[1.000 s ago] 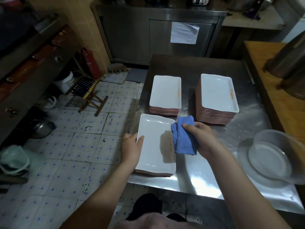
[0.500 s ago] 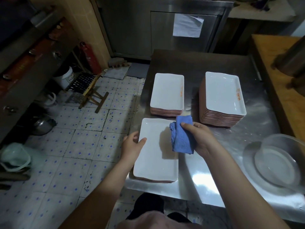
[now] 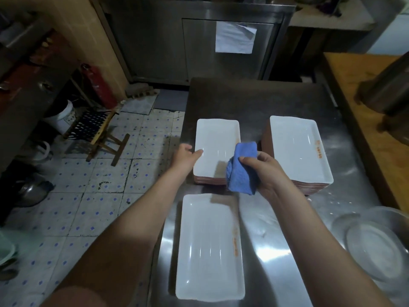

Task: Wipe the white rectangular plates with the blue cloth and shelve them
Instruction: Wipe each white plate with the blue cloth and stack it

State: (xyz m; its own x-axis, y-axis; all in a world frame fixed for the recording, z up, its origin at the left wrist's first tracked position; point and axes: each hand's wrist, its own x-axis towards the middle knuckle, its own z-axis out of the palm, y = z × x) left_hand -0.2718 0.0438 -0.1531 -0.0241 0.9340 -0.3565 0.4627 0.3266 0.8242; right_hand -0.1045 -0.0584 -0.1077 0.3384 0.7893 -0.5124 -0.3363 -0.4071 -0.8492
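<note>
My left hand [image 3: 187, 155] had hold of the top plate [image 3: 218, 138] of the shorter stack of white rectangular plates [image 3: 208, 181], thumb laid on its left rim and the fingers curled down over the edge. My right hand [image 3: 264, 171] was clenched round the folded blue cloth [image 3: 242, 169], which hung in the air over that stack's right near corner, in front of the gap between the two stacks. I could not tell whether the cloth touched the plate under it. The taller stack of white rectangular plates [image 3: 298, 149] stood just to the right, an orange mark along the right rim of its uppermost plate. Nearer to me, a single white rectangular plate [image 3: 210, 247] lay flat by the left edge of the stainless steel table [image 3: 265, 251], apart from both stacks and from both hands, with the same orange mark along its right rim. A clear round bowl [image 3: 376, 244] sat at the table's right side, and a wooden counter [image 3: 363, 96] ran beyond it. Off to the left, on the tiled floor [image 3: 93, 207], I could see a wooden folding stool [image 3: 97, 131], a white bucket [image 3: 64, 117] and a red fire extinguisher [image 3: 99, 85].
</note>
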